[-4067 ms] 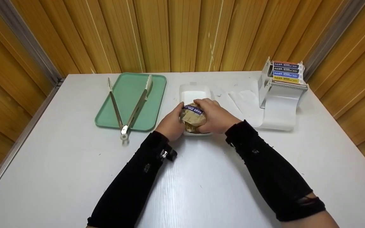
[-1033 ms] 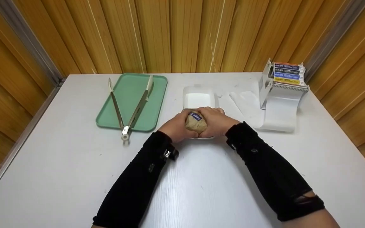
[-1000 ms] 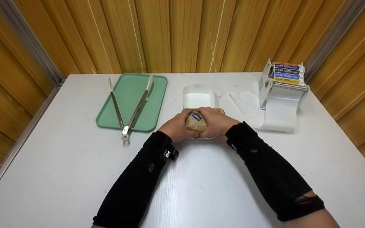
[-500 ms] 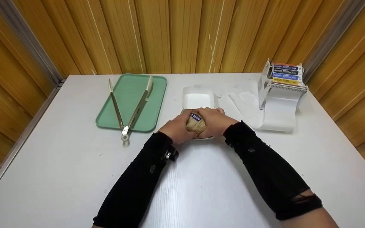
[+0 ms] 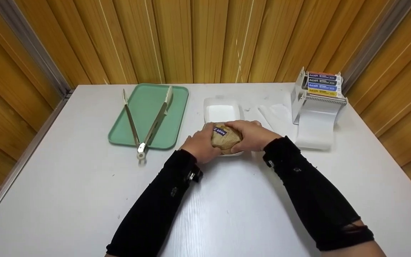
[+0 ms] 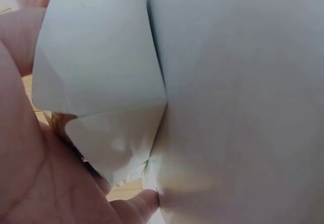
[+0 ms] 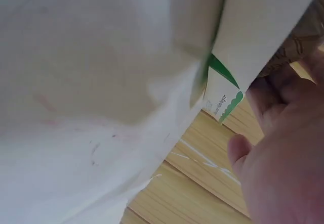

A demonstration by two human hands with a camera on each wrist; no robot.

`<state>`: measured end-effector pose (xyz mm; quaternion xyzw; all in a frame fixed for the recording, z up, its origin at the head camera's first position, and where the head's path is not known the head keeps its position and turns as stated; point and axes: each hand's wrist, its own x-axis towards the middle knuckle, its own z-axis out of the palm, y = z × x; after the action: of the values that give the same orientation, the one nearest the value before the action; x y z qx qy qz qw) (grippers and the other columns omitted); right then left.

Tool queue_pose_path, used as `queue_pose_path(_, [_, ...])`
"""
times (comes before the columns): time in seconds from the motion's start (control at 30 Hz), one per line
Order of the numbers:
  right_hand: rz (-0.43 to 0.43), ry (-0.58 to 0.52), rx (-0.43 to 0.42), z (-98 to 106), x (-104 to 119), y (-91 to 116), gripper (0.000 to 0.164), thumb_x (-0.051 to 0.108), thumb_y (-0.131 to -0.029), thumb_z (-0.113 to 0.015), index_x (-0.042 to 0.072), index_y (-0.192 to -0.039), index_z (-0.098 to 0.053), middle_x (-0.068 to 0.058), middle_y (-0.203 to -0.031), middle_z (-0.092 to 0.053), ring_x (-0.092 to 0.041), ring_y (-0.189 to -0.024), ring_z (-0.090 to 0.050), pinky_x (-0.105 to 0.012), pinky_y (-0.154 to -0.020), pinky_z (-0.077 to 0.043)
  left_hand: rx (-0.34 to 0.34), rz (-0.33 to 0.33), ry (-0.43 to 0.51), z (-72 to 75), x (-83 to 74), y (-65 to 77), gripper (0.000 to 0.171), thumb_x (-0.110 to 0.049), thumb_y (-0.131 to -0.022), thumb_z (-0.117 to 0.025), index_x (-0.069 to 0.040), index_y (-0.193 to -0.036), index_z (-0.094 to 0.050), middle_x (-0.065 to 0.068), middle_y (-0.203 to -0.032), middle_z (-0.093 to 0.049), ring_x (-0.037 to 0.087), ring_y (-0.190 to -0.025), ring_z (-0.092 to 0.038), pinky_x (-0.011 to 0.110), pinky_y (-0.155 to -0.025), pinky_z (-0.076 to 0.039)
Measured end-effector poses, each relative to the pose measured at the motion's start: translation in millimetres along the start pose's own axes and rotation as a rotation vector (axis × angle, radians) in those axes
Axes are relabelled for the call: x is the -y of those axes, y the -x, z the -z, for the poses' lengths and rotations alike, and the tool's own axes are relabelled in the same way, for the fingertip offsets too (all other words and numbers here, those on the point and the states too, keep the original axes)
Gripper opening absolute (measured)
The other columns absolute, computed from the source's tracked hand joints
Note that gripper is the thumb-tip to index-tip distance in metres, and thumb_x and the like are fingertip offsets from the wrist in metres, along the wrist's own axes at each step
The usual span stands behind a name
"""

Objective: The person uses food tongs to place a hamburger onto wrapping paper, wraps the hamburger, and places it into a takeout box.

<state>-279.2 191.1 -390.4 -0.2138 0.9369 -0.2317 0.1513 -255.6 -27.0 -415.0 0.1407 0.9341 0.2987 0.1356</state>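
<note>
A burger wrapped in brown paper (image 5: 227, 138) with a blue label sits in the near half of a white clamshell box (image 5: 222, 112), whose lid stands open behind it. From the left, my left hand (image 5: 202, 144) holds the wrapped burger, thumb on the near side and fingers toward the back. My right hand (image 5: 257, 136) grips its right side the same way. The box's white wall (image 6: 101, 47) covers most of the burger in the left wrist view. In the right wrist view, fingers of my right hand (image 7: 288, 138) reach over the box edge to the brown wrapper (image 7: 291, 52).
Metal tongs (image 5: 148, 134) with pale tips lie spread across a green tray (image 5: 145, 107) on the left. At the right stands a label dispenser (image 5: 321, 89) with coloured rolls, its white backing strip (image 5: 316, 125) trailing onto the white table (image 5: 227, 214). A wooden-panelled wall (image 5: 205, 43) closes off the back.
The wrapped burger has gone from tilted above the box down into it. Over the last half second my right hand has shifted slightly right, and more of the wrapper shows between my hands.
</note>
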Motion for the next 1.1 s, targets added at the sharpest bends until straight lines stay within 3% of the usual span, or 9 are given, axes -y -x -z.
queue_pose_path(0.1, [0.008, 0.036, -0.007, -1, 0, -2, 0.092, 0.019, -0.083, -0.090, 0.016, -0.162, -0.042, -0.011, -0.161, -0.051, -0.032, -0.149, -0.045, -0.056, -0.121, -0.022, -0.005, -0.004, 0.013, 0.8, -1.0, 1.3, 0.100, -0.029, -0.091, -0.070, -0.010, -0.170, -0.011, 0.016, -0.168, -0.040, 0.036, -0.154, -0.039, 0.056, -0.129, -0.025])
queue_pose_path(0.2, [-0.005, 0.059, -0.013, -3, -1, -3, 0.095, 0.017, -0.083, -0.090, 0.017, -0.163, -0.040, -0.010, -0.164, -0.047, -0.031, -0.152, -0.041, -0.056, -0.122, -0.022, -0.040, -0.026, -0.008, 1.7, -3.0, 3.5, 0.091, -0.027, -0.094, -0.070, -0.009, -0.168, -0.020, 0.016, -0.160, -0.050, 0.036, -0.147, -0.049, 0.054, -0.125, -0.034])
queue_pose_path(0.3, [-0.007, 0.081, -0.019, -4, -2, -6, 0.097, 0.019, -0.083, -0.091, 0.018, -0.164, -0.038, -0.009, -0.165, -0.046, -0.030, -0.153, -0.040, -0.056, -0.123, -0.022, -0.062, -0.033, -0.017, 1.3, -5.3, 5.4, 0.085, -0.036, -0.097, -0.071, -0.012, -0.165, -0.026, 0.014, -0.147, -0.060, 0.034, -0.134, -0.059, 0.053, -0.113, -0.046])
queue_pose_path(0.43, [-0.006, 0.109, -0.015, -5, -3, -9, 0.097, 0.023, -0.084, -0.091, 0.018, -0.164, -0.038, -0.009, -0.164, -0.047, -0.031, -0.151, -0.043, -0.056, -0.126, -0.026, -0.007, 0.015, -0.040, 0.7, -4.6, 6.7, 0.097, -0.061, -0.101, -0.058, -0.015, -0.171, -0.009, 0.017, -0.174, -0.023, 0.043, -0.154, -0.036, 0.054, -0.121, -0.040])
queue_pose_path(0.53, [-0.009, 0.117, -0.012, -4, -2, -10, 0.097, 0.021, -0.083, -0.091, 0.018, -0.164, -0.038, -0.009, -0.163, -0.049, -0.032, -0.150, -0.046, -0.055, -0.126, -0.031, 0.038, 0.036, -0.088, 4.4, -1.9, 8.0, 0.087, -0.061, -0.108, -0.041, -0.017, -0.171, 0.000, 0.014, -0.178, 0.008, 0.049, -0.160, -0.014, 0.055, -0.130, -0.024])
queue_pose_path(0.7, [0.015, 0.083, 0.017, 0, -4, -9, 0.097, 0.016, -0.085, -0.089, 0.016, -0.166, -0.035, -0.013, -0.164, -0.047, -0.035, -0.150, -0.044, -0.055, -0.126, -0.033, 0.055, 0.022, -0.134, 8.5, 0.4, 7.5, 0.068, -0.044, -0.114, -0.031, -0.019, -0.171, -0.004, 0.015, -0.178, 0.000, 0.049, -0.159, -0.020, 0.054, -0.131, -0.022])
queue_pose_path(0.9, [-0.045, 0.010, 0.056, 7, -2, -8, 0.101, 0.004, -0.083, -0.088, 0.020, -0.166, -0.034, -0.011, -0.165, -0.045, -0.034, -0.151, -0.042, -0.052, -0.126, -0.033, 0.045, 0.035, -0.139, 6.6, 1.5, 5.9, 0.068, -0.042, -0.114, -0.032, -0.017, -0.171, -0.007, 0.013, -0.178, -0.006, 0.047, -0.159, -0.023, 0.057, -0.130, -0.024])
queue_pose_path(1.03, [-0.013, 0.067, 0.039, 6, -1, -12, 0.101, 0.006, -0.081, -0.090, 0.018, -0.166, -0.036, -0.011, -0.164, -0.047, -0.035, -0.152, -0.043, -0.052, -0.125, -0.035, 0.039, 0.051, -0.144, 5.7, 2.0, 4.6, 0.067, -0.041, -0.113, -0.032, -0.017, -0.171, -0.009, 0.012, -0.178, -0.008, 0.045, -0.159, -0.023, 0.059, -0.129, -0.024])
queue_pose_path(1.1, [-0.016, 0.031, 0.029, 8, -3, -11, 0.100, 0.009, -0.082, -0.090, 0.018, -0.166, -0.036, -0.011, -0.165, -0.046, -0.034, -0.152, -0.042, -0.052, -0.126, -0.033, 0.038, 0.054, -0.138, 5.5, 2.0, 3.8, 0.068, -0.042, -0.113, -0.033, -0.017, -0.171, -0.008, 0.013, -0.178, -0.008, 0.045, -0.160, -0.023, 0.059, -0.129, -0.023])
